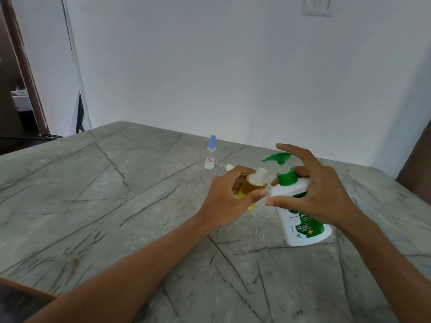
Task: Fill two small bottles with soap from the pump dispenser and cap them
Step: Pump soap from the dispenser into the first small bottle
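Left hand point(224, 197): fingers and thumb wrapped round the small bottle point(250, 188), held off the table and tilted, neck toward the dispenser. The bottle holds yellow liquid most of the way up, with something pale and blurry at the mouth; can't tell if that's foam or a fitting. No cap on it that I can see.

Right hand point(312, 192): fingers spread wide and fairly straight, set around the top of the pump dispenser point(303, 231). Index finger sits above the green pump head point(279, 157), one finger passes behind the green collar, thumb is at the front of the white shoulder. Can't confirm actual contact or any squeeze.

Dispenser: white body, green label, base on the table point(116, 206), right of centre. Its spout points left, just above and beside the held bottle's mouth.

Second small bottle point(210, 157): upright on the table further back, near the wall point(233, 66), well apart from both hands. Clear body, blue cap on, small label.

A small white spray fitting point(229, 167) with a thin tube lies on the table between that bottle and the left hand.

Tabletop is grey-green stone pattern with dark veins. Switch plate point(317, 7) is on the wall, top right.
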A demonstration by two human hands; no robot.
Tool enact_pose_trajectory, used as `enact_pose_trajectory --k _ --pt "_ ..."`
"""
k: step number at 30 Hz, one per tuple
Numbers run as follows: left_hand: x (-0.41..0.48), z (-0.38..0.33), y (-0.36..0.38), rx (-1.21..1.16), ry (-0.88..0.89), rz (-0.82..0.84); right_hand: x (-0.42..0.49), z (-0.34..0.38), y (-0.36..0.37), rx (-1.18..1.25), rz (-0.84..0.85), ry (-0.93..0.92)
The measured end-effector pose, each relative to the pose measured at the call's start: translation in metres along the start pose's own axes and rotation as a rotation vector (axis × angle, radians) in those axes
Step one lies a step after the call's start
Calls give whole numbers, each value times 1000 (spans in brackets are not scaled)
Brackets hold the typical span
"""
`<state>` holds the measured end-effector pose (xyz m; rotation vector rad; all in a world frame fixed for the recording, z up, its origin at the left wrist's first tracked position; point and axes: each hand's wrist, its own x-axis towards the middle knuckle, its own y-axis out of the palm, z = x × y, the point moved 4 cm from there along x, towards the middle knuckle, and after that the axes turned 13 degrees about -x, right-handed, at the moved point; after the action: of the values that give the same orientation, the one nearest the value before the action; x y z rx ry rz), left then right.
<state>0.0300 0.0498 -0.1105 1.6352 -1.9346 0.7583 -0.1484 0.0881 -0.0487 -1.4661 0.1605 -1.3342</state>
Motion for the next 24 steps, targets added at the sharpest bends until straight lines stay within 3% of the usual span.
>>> enact_pose_trajectory --k 18,24 --pt "-1 19 4 -102 -238 -34 -3 -39 1 170 -53 228" --pt "-1 23 1 -72 -253 -46 -10 -61 -5 268 194 296"
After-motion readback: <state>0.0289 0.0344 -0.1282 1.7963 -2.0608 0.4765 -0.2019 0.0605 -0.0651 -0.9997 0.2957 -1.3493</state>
